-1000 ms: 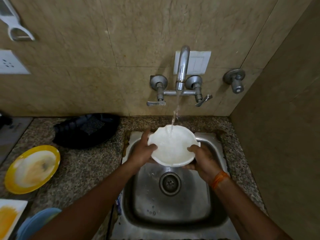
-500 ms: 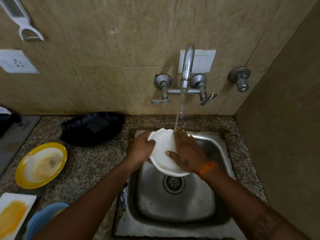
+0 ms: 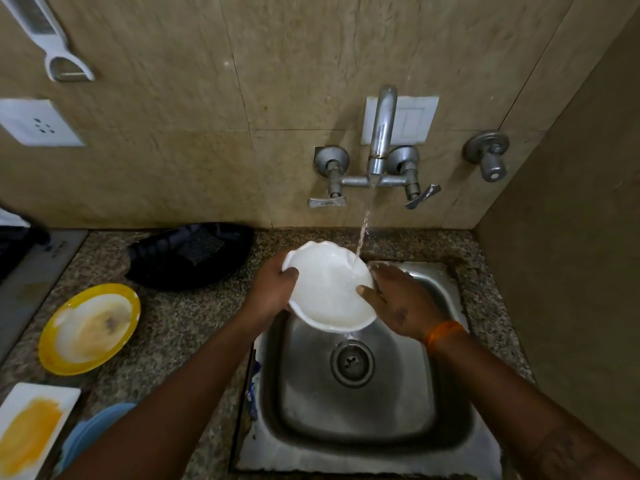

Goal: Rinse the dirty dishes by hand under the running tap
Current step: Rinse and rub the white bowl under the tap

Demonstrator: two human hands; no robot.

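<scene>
A white bowl [image 3: 325, 289] with a scalloped rim is held tilted over the back left of the steel sink [image 3: 446, 296]. My left hand [image 3: 273, 289] grips its left rim, thumb inside. On the bowl's right edge rests my right hand [image 3: 398, 303], thumb on the inner surface. Water from the wall tap [image 3: 381, 133] falls in a thin stream [image 3: 362, 233] onto the bowl's upper right rim.
On the granite counter to the left lie a soiled yellow plate [image 3: 90, 327], a white square plate [image 3: 31, 427] with yellow residue, a blue plate [image 3: 90, 434] and a black tray [image 3: 190, 254]. A side wall closes in on the right.
My right hand slid off the bowl's inside to its right edge, uncovering the bowl. The bowl shifted slightly left and the stream now strikes its rim.
</scene>
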